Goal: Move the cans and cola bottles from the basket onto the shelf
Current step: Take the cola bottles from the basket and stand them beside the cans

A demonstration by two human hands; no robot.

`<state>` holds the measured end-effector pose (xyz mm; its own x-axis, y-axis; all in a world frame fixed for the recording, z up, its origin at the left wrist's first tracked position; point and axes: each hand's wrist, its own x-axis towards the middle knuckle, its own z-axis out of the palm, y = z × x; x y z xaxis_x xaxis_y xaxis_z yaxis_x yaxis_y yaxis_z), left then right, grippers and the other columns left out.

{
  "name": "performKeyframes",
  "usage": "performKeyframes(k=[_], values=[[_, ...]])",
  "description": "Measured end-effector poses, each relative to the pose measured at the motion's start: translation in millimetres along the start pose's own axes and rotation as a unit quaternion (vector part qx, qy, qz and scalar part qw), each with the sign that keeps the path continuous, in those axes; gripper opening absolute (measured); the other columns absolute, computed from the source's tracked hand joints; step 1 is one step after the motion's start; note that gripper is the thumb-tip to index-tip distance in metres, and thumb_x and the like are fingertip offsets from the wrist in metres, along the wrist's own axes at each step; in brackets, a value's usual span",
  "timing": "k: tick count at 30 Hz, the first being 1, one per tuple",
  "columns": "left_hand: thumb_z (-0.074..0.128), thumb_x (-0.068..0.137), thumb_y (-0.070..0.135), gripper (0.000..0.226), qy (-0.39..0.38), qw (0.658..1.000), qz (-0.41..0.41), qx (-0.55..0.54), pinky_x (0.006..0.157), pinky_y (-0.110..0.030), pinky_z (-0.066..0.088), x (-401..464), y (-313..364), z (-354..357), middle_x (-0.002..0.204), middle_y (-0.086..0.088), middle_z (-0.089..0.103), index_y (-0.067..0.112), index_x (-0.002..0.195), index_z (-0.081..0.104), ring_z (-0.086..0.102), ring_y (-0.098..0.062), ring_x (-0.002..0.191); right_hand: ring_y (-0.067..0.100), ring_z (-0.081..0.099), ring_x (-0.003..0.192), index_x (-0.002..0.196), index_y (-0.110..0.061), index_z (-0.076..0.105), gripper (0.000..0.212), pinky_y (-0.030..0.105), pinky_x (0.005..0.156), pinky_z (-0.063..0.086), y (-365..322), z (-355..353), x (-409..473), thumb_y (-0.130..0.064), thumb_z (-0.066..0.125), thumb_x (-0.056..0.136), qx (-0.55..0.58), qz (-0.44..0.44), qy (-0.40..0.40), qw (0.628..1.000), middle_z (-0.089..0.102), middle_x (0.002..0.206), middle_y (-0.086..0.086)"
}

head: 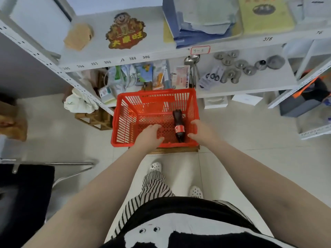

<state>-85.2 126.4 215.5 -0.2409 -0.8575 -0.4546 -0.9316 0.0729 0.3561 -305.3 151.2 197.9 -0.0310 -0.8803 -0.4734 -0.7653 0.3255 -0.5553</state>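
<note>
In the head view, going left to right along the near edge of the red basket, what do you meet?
Basket's left wall → left hand → cola bottle, lying down inside the basket → right hand at the right wall. No cans show in the basket.

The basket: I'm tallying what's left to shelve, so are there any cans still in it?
No, the red basket holds only one cola bottle lying on its floor between the left hand and right hand.
</note>
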Motion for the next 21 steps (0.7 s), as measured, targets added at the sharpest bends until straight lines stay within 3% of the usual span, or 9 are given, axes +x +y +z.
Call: performKeyframes(k=[6,11,15,21], values=[[0.064,0.087,0.032,0.059,-0.098,0.993,0.069,0.015,0.11,-0.035,0.034,103,-21,-18,0.141,-0.01,0.05,0.01,0.138,0.045,0.046,-0.026,0.13,0.028,0.052,0.123,0.137,-0.014,0.045,0.06,0.034,0.097,0.04,-11,22,55,-0.03,0.067,0.084,0.044,0.081,0.006,0.996,0.056,0.135,0.011],[0.068,0.085,0.031,0.056,-0.173,0.975,0.126,0.058,0.101,-0.031,0.035,197,-42,-13,0.132,-0.014,0.056,0.007,0.132,0.05,0.052,-0.03,0.122,0.028,0.052,0.123,0.134,-0.014,0.049,0.057,0.034,0.097,0.038,-10,61,103,-0.03,0.068,0.083,0.106,0.185,0.023,0.977,0.056,0.135,0.01],[0.07,0.083,0.028,0.057,-0.209,0.955,0.191,0.092,0.098,-0.028,0.035,262,-54,15,0.132,-0.015,0.056,0.006,0.132,0.05,0.051,-0.03,0.122,0.032,0.058,0.115,0.13,-0.012,0.051,0.055,0.04,0.093,0.046,4,107,148,-0.028,0.071,0.081,0.152,0.238,0.018,0.959,0.062,0.125,0.012],[0.072,0.082,0.023,0.06,-0.248,0.919,0.278,0.126,0.102,-0.033,0.033,326,-60,87,0.138,-0.013,0.05,0.012,0.136,0.048,0.046,-0.029,0.127,0.032,0.057,0.114,0.126,-0.01,0.056,0.054,0.035,0.09,0.044,42,163,209,-0.028,0.073,0.078,0.17,0.302,0.036,0.937,0.061,0.124,0.014]])
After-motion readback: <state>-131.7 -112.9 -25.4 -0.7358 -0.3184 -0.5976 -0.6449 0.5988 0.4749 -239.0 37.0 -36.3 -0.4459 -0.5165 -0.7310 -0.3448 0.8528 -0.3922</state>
